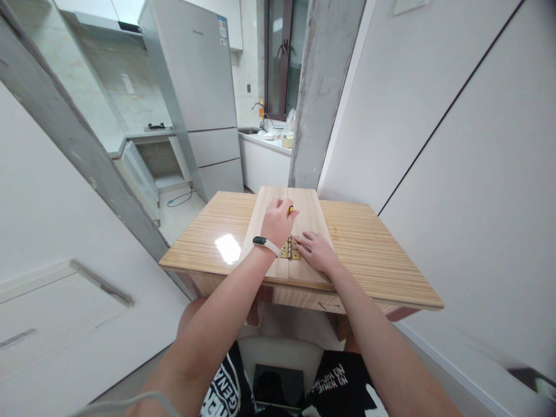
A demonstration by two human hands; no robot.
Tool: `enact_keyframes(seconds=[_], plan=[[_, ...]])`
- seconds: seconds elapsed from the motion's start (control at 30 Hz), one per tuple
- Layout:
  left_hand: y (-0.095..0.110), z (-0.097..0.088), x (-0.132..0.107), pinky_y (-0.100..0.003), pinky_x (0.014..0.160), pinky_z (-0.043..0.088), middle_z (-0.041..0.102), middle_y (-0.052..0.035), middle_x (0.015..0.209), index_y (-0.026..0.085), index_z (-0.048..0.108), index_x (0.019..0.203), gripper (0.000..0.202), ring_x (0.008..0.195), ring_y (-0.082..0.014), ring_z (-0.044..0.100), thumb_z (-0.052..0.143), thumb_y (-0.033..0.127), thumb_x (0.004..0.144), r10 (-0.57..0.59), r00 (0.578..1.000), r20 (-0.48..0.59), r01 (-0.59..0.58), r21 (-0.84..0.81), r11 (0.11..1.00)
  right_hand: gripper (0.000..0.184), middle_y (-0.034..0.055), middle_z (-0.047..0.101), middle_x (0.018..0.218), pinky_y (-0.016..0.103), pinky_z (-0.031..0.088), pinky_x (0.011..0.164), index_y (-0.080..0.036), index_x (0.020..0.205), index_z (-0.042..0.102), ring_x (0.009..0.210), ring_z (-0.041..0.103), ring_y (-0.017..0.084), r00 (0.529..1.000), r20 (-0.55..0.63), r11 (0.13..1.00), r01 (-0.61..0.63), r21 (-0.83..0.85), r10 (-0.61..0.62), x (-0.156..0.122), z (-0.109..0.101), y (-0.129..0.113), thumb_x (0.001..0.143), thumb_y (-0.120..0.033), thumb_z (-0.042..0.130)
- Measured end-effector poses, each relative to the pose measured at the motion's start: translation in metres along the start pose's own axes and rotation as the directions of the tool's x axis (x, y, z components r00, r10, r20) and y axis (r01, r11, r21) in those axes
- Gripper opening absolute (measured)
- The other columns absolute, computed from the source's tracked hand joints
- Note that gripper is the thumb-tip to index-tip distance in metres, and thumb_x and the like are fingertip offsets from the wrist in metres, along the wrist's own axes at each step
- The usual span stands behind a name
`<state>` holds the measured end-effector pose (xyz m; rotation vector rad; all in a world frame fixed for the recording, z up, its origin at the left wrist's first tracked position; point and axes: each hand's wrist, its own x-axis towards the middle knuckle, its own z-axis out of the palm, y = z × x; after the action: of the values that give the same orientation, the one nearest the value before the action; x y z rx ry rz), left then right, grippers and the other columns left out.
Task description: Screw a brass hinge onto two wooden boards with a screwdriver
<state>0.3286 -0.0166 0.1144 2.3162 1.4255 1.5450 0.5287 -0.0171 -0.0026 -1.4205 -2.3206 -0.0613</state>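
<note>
My left hand, with a fitness band on its wrist, is closed around a tool with a yellow-and-black handle; its working end is hidden. Just below it lies a brass-coloured hinge, opened flat across the seam between two pale wooden boards. My right hand rests on the right-hand board, fingers stretched out, the fingertips touching the hinge's right leaf. Whether screws sit in the hinge holes is too small to tell.
The boards lie on a glossy wooden table with a drawer at its front. A white wall stands close on the right. Behind are a grey pillar, a fridge and a sink. A black box-like object sits between my legs.
</note>
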Motion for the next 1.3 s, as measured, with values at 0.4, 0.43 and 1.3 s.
enact_keyframes(seconds=[0.4, 0.43, 1.3], plan=[[0.001, 0.002, 0.003, -0.037, 0.092, 0.051, 0.062, -0.0073, 0.103, 0.022, 0.067, 0.108, 0.015, 0.098, -0.023, 0.062, 0.067, 0.016, 0.095, -0.043, 0.999, -0.01, 0.043, 0.018, 0.999, 0.042, 0.0104, 0.06, 0.144, 0.045, 0.039, 0.114, -0.032, 0.138, 0.069, 0.131, 0.052, 0.027, 1.0, 0.02, 1.0, -0.021, 0.005, 0.021, 0.0, -0.001, -0.002, 0.105, -0.049, 0.048], [0.002, 0.002, 0.003, -0.038, 0.093, 0.051, 0.063, -0.0076, 0.105, 0.022, 0.067, 0.11, 0.016, 0.099, -0.0232, 0.063, 0.066, 0.015, 0.095, -0.038, 0.999, -0.006, 0.039, 0.011, 0.999, 0.042, 0.0103, 0.06, 0.144, 0.045, 0.039, 0.114, -0.033, 0.138, 0.068, 0.132, 0.052, 0.027, 1.0, 0.021, 1.0, -0.02, 0.003, 0.02, 0.0, -0.001, -0.001, 0.105, -0.05, 0.048], [-0.011, 0.001, 0.004, -0.037, 0.094, 0.055, 0.067, -0.0082, 0.117, 0.022, 0.063, 0.123, 0.032, 0.103, -0.0215, 0.067, 0.065, 0.011, 0.093, -0.019, 0.999, 0.025, 0.023, -0.138, 0.99, 0.042, 0.0105, 0.061, 0.142, 0.045, 0.04, 0.113, -0.032, 0.137, 0.069, 0.13, 0.053, 0.027, 1.0, 0.016, 1.0, -0.023, -0.002, 0.023, -0.001, -0.003, -0.002, 0.105, -0.049, 0.047]])
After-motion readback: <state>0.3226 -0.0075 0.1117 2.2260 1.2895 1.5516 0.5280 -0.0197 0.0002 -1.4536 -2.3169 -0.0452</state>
